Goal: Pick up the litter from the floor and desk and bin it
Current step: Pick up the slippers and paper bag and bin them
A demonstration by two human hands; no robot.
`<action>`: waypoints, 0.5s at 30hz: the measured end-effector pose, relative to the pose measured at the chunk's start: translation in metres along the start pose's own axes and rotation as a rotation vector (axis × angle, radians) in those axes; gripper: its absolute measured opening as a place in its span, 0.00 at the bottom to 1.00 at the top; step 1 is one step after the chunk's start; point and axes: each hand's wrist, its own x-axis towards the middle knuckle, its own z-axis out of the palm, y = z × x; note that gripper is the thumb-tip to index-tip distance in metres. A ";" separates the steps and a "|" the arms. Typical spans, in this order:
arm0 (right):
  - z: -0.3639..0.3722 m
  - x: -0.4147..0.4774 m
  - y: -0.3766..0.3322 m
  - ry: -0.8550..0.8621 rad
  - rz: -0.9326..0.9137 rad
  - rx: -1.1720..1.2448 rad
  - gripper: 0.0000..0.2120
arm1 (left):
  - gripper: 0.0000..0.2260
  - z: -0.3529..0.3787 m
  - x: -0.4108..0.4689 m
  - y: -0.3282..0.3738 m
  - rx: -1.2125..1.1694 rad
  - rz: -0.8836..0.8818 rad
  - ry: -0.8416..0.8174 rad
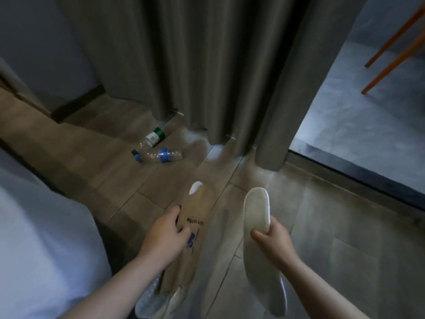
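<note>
Two plastic bottles, one with a green label (154, 137) and one with a blue label (164, 155), lie on the wooden floor (322, 226) just in front of the grey curtain's (207, 65) hem, their capped ends close together. They are the litter left in view. No bin or counter shows.

Both hands are full, and that is the main risk. The left hand (164, 231) grips the edge of a brown paper coffee bag (195, 217), fingers curled round it, on the near side of the curtain. The right hand (270, 236) pinches a white slipper (256, 208) at about mid-length, to the right of the bag. Reaching for a bottle would need a hand freed first. If the slipper is clamped alongside a bottle, one or the other is likely to slip. The bottles are round and look empty and light, so a clumsy touch could roll them under the curtain. The bag is thin paper held by one edge; it could tear or tip.

The bag holds something white (195, 187) that pokes out at its end nearest the curtain; what it is I cannot tell. Its other contents are hidden. Both bottles look clear and empty, caps on.
</note>
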 end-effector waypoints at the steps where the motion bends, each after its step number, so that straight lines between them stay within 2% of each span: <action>1: -0.019 -0.014 -0.019 0.005 0.002 0.015 0.10 | 0.02 -0.016 -0.011 0.021 -0.007 0.002 -0.002; 11: -0.228 -0.165 -0.219 0.120 -0.117 0.128 0.13 | 0.05 -0.170 -0.129 0.250 -0.041 0.115 0.082; 15: -0.314 -0.238 -0.284 0.232 -0.179 0.196 0.09 | 0.03 -0.222 -0.183 0.340 -0.083 0.210 0.127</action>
